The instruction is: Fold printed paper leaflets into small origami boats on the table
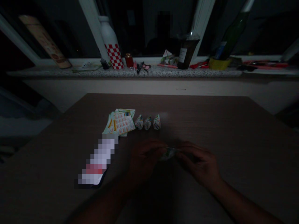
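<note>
Both hands are pinched on a small folded piece of printed paper (169,153) above the table, in dim light. My left hand (146,157) grips its left side, and my right hand (202,161) holds its right end between thumb and fingers. The fingers hide part of the paper. Beyond them stand three folded paper pieces in a row: a left one (139,122), a middle one (148,123) and a right one (157,122). Left of that row lies a loose stack of printed paper slips (123,123).
A lit phone (100,161), blurred out, lies left of my left hand on the brown table (210,118). On the window sill (88,73) behind stand a white bottle with red checks (114,56), a dark drink cup (186,54) and a green bottle (235,29).
</note>
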A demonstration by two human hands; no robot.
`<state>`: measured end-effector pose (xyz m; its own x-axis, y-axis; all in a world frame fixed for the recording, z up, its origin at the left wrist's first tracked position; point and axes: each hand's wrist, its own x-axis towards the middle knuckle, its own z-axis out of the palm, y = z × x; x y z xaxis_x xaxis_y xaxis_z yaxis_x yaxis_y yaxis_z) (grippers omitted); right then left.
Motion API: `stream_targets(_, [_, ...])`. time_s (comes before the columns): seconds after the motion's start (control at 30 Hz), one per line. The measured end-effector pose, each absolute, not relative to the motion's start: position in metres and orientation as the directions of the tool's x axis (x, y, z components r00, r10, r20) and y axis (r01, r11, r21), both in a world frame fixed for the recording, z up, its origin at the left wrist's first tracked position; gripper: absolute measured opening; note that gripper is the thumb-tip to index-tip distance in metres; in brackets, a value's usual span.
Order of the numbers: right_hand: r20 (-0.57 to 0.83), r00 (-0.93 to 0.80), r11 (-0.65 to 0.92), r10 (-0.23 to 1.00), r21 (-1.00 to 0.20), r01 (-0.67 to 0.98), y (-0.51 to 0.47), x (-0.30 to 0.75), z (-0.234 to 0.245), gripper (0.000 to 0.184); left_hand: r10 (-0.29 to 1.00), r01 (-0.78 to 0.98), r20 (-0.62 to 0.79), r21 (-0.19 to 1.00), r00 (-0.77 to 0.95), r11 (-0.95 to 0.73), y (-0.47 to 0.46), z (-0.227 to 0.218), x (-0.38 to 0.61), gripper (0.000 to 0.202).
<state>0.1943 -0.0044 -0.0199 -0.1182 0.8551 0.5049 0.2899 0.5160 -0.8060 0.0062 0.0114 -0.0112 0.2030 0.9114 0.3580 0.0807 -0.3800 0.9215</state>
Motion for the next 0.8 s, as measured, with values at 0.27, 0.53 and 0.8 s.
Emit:
stream_targets(0.27, [0.48, -0.124, 0.494, 0.869, -0.825, 0.273, -0.0024, 0.1928, -0.0248, 0.01, 0.951, 0.086, 0.279, 0.953, 0.137, -0.292, 0.0109, -0.0054, 0.0089, 0.009])
stream_targets(0.53, [0.417, -0.118, 0.433, 0.901, -0.845, 0.315, -0.0031, 0.1894, -0.0244, 0.007, 0.977, 0.018, 0.191, 0.981, 0.096, -0.194, 0.0106, -0.0074, 0.0106, 0.009])
stream_targets(0.8, [0.412, -0.104, 0.422, 0.905, -0.849, 0.317, -0.0023, 0.1884, -0.0261, 0.005, 0.983, 0.02, 0.175, 0.984, 0.053, -0.176, 0.0108, -0.007, 0.0112, 0.01])
